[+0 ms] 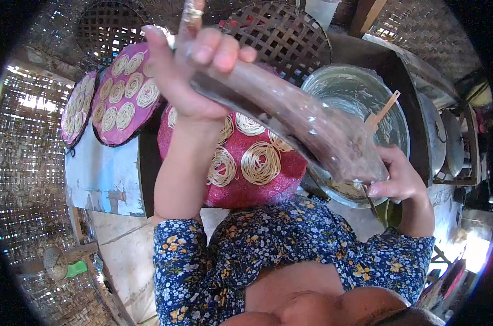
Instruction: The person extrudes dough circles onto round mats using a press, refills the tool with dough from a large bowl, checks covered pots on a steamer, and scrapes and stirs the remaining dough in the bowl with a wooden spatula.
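A long, worn wooden tool [290, 108] slants across the view, smeared with white bits. My left hand [194, 70] is closed around its upper left part, fingers over the top. At its wide lower right end, my right hand [398, 176] grips a thin piece by the end of the tool; that piece is largely hidden. Below the tool, a round tray with pink cloth [290, 182] bears several coils of pale noodles [260, 163]. Behind the tool's right end stands a large metal basin [401, 130] with whitish residue and a light wooden stick [386, 108] at its side.
Two more pink round trays [128, 98] [79, 111] with noodle coils lie at the left on a pale blue surface [105, 174]. A dark woven basket [284, 32] is at the back. Lidded pots [434, 133] stand at the right, near a woven wall [31, 163] at left.
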`<action>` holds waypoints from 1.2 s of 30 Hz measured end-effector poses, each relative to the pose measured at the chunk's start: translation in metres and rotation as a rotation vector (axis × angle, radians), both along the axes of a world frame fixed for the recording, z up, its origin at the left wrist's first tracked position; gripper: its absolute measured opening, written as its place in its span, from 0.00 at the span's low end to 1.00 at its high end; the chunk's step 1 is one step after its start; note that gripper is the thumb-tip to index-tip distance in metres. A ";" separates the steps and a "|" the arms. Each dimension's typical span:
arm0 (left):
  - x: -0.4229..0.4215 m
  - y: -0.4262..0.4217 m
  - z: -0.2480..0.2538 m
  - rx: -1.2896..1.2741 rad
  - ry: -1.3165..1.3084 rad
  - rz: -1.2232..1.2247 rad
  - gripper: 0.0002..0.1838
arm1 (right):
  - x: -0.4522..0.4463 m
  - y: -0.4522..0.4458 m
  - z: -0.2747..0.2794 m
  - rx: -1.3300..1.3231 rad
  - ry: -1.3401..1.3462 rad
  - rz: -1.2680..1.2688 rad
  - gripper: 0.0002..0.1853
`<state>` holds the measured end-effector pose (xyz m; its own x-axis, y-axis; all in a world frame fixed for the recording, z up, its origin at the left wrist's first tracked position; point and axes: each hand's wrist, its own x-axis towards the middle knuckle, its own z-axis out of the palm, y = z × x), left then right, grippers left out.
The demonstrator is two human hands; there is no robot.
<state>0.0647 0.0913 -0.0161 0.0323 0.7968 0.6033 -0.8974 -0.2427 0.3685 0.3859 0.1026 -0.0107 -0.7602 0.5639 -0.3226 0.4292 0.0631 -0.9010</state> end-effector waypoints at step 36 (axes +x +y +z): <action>0.048 0.001 -0.104 -0.203 1.911 0.382 0.30 | 0.027 0.007 -0.030 -0.076 0.199 -0.348 0.37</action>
